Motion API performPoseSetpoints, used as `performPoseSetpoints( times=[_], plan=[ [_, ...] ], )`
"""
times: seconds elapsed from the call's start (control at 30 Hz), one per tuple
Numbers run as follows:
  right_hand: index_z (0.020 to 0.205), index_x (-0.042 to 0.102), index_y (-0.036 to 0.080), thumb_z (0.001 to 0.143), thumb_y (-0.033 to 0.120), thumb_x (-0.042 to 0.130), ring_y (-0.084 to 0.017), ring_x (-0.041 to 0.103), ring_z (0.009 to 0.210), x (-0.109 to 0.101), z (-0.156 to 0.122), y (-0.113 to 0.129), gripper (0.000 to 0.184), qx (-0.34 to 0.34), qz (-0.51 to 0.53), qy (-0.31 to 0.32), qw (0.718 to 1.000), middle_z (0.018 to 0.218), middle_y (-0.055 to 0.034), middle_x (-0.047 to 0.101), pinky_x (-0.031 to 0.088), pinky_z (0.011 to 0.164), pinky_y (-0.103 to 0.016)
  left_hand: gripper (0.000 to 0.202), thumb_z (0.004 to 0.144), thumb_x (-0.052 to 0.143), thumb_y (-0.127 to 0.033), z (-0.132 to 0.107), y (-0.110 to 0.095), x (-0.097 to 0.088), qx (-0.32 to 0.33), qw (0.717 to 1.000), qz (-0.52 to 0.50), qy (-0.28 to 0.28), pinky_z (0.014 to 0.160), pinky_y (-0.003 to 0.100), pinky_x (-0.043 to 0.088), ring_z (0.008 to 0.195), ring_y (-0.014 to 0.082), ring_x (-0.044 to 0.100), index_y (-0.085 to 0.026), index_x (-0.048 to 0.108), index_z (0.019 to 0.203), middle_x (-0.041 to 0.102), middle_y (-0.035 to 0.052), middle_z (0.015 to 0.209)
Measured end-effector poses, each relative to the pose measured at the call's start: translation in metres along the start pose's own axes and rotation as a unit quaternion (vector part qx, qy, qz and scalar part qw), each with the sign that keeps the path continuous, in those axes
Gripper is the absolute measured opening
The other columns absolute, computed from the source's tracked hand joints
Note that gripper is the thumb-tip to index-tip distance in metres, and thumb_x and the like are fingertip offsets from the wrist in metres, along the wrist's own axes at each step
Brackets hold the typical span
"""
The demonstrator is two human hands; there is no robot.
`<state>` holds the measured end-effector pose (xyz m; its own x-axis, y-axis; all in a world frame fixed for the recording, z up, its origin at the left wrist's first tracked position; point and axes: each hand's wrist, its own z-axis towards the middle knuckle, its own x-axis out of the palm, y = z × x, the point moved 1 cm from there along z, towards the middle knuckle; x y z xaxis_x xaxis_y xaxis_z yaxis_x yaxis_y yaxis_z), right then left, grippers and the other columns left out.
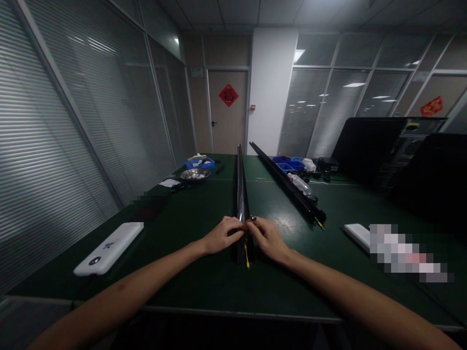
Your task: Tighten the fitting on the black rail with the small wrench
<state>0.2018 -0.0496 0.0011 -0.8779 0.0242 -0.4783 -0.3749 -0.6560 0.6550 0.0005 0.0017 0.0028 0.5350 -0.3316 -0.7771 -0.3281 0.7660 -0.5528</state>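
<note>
A long black channel-shaped rail (241,187) lies lengthwise on the green table, its near end between my two hands. My left hand (223,236) is closed at the rail's left edge, thumb and fingertips pinched over it. From the right, my right hand (269,238) meets it with fingers pinched together, and a small shiny piece shows by its index finger. What the fingertips hold is too small and dark to make out. Below them a short yellow wire (247,256) hangs out over the rail's near end.
A second black rail (288,184) with a yellow-green wire lies at the right. Behind it are blue bins (286,167) and a plastic bottle (299,183). A metal bowl (196,175) stands far left. White devices (109,249) lie on both sides; dark monitors stand right.
</note>
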Motion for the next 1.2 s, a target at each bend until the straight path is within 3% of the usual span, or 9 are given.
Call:
performPoseSetpoints(
  times=[0.17,0.33,0.7,0.9,1.2],
  plan=[
    [0.089,0.065,0.018,0.106,0.034,0.044,-0.017,0.059,0.074,-0.0007,0.0006,-0.0031,0.031,-0.019,-0.008,0.019,1.000,0.082,-0.0029,0.063,0.046,0.071,-0.028,0.024,0.101,0.049,-0.035,0.0007,-0.0012,0.0008,0.003,1.000,0.002,-0.006,0.102,0.036,0.035,0.108,0.0231,0.059,-0.019,0.067,0.105,0.070,0.0055,0.109],
    [0.090,0.065,0.019,0.107,0.035,0.043,-0.017,0.058,0.074,-0.0012,0.0013,-0.0064,0.032,-0.029,0.000,0.036,0.999,0.082,-0.0030,0.062,0.046,0.071,-0.027,0.024,0.102,0.049,-0.034,0.0010,-0.0027,-0.0001,0.003,1.000,0.004,-0.001,0.101,0.035,0.036,0.108,0.0229,0.060,-0.020,0.067,0.106,0.069,0.0047,0.108],
    [0.085,0.063,0.018,0.106,0.038,0.044,-0.017,0.059,0.072,0.0002,-0.0004,-0.0028,0.034,0.008,0.001,-0.001,1.000,0.081,-0.0031,0.063,0.044,0.067,-0.027,0.021,0.101,0.052,-0.029,0.0003,-0.0024,-0.0002,0.008,1.000,-0.004,-0.007,0.105,0.037,0.034,0.112,0.0231,0.059,-0.020,0.067,0.111,0.070,0.0052,0.115],
    [0.085,0.062,0.018,0.106,0.033,0.046,-0.016,0.057,0.070,-0.0003,-0.0001,0.0001,0.030,-0.011,-0.006,0.003,1.000,0.078,-0.0018,0.060,0.043,0.066,-0.027,0.022,0.101,0.050,-0.029,0.0001,-0.0052,-0.0025,0.004,1.000,-0.010,0.002,0.103,0.037,0.034,0.113,0.0229,0.059,-0.021,0.066,0.113,0.069,0.0048,0.116],
    [0.086,0.063,0.018,0.106,0.031,0.044,-0.017,0.058,0.074,-0.0014,0.0020,-0.0055,0.031,-0.042,0.003,0.025,0.999,0.081,-0.0027,0.060,0.043,0.070,-0.027,0.023,0.102,0.049,-0.033,0.0013,-0.0036,-0.0008,0.012,1.000,0.008,0.001,0.100,0.035,0.035,0.106,0.0222,0.060,-0.019,0.066,0.101,0.069,0.0041,0.105]
  ],
)
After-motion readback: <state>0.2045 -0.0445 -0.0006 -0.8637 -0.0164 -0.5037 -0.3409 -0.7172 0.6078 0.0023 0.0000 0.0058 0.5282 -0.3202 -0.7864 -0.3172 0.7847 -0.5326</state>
